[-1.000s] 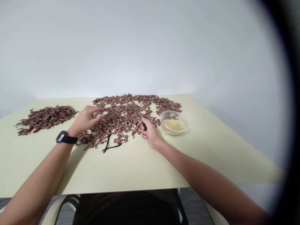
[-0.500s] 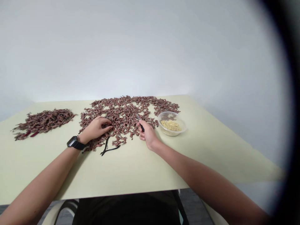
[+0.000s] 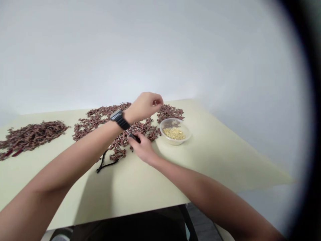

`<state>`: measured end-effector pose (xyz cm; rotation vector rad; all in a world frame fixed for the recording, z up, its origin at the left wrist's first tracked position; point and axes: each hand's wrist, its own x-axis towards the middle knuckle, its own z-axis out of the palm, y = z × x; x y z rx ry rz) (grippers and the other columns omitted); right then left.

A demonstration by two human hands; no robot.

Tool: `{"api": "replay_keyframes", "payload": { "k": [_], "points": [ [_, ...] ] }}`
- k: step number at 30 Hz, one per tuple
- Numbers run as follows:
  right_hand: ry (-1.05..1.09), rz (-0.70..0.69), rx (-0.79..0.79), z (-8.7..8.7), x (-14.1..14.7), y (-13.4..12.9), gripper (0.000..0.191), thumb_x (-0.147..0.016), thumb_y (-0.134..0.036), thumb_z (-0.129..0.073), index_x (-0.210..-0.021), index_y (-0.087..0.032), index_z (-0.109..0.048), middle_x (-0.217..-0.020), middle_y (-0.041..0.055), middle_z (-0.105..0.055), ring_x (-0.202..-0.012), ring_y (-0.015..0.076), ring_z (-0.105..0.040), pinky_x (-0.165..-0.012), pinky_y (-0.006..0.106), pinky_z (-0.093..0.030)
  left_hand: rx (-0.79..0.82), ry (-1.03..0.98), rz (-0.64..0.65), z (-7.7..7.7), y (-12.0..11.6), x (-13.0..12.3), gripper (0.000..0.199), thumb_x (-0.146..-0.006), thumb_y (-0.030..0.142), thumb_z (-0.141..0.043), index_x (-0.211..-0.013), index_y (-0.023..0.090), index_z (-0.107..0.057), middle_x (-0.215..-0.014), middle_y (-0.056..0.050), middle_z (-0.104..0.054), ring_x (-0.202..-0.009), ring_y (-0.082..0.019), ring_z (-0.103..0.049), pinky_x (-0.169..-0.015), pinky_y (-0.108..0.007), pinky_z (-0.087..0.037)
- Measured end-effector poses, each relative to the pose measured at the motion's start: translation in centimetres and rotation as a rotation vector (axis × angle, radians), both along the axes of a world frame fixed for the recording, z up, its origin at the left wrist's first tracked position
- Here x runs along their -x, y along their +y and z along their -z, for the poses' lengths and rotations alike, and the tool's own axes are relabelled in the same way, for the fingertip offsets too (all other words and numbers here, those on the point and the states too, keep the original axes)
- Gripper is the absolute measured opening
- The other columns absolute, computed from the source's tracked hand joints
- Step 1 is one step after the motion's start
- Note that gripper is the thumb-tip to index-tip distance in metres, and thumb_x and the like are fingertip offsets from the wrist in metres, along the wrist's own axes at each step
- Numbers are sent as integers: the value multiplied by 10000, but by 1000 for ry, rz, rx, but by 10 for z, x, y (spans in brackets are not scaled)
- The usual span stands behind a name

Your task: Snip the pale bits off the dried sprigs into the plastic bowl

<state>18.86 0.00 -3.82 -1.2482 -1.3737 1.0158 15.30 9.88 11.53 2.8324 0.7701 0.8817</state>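
Fingertips pinched together, the left hand hangs above the far side of the table; its fingers meet closely, though whether they grip anything small cannot be told from here. The right hand sits lower and nearer, its fingers curled around a black-handled tool whose long axis runs left and away, tip pointing into the sprigs. Below both hands lies a broad spread of dried reddish-brown sprigs, reaching left of the right hand and just past the left fingertips on the far side. The left hand is the farther of the two and the right hand the closer to the tool's tip. The left arm, a black wristwatch at its wrist, crosses from the near left above the spread, while the right arm comes in from the near right. Just right of the right hand stands a clear plastic bowl holding pale yellow grains. Black pliers lie at the spread's near edge, and a second heap of sprigs sits well off to the left.
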Motion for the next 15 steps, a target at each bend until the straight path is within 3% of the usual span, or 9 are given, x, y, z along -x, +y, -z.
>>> {"api": "replay_keyframes", "payload": {
  "k": [3,6,10,15],
  "points": [
    [-154,-29,-100,4,4,-5,336,-886,-545,-642,-977,-222,-658,-783,-10,-644,-694,144,-544,-644,266,-369,15,222,-30,20,44,-50,249,-860,177,-575,-952,167,-806,-921,-98,-771,-833,-183,-680,-824,-339,-518],
    [-207,-38,-107,6,5,-8,332,-898,-545,-627,-969,-220,-635,-761,-18,-631,-670,139,-538,-615,258,-340,13,442,-136,47,85,-80,252,-800,142,-625,-958,169,-819,-979,-125,-770,-916,-234,-687,-852,-357,-509],
    [-205,-82,-97,3,3,-8,311,-911,-533,-603,-954,-225,-624,-764,-19,-620,-664,137,-534,-576,244,-316,52,556,-162,70,126,-93,281,-767,191,-698,-1021,183,-817,-1012,-114,-774,-969,-236,-679,-874,-320,-501],
    [-233,-102,-76,-5,3,-9,345,-896,-557,-605,-961,-220,-632,-781,-11,-626,-656,137,-519,-534,243,-282,73,591,-130,89,159,-105,346,-810,352,-706,-1111,207,-798,-1087,-94,-769,-983,-222,-678,-860,-295,-505]
  ]
}}
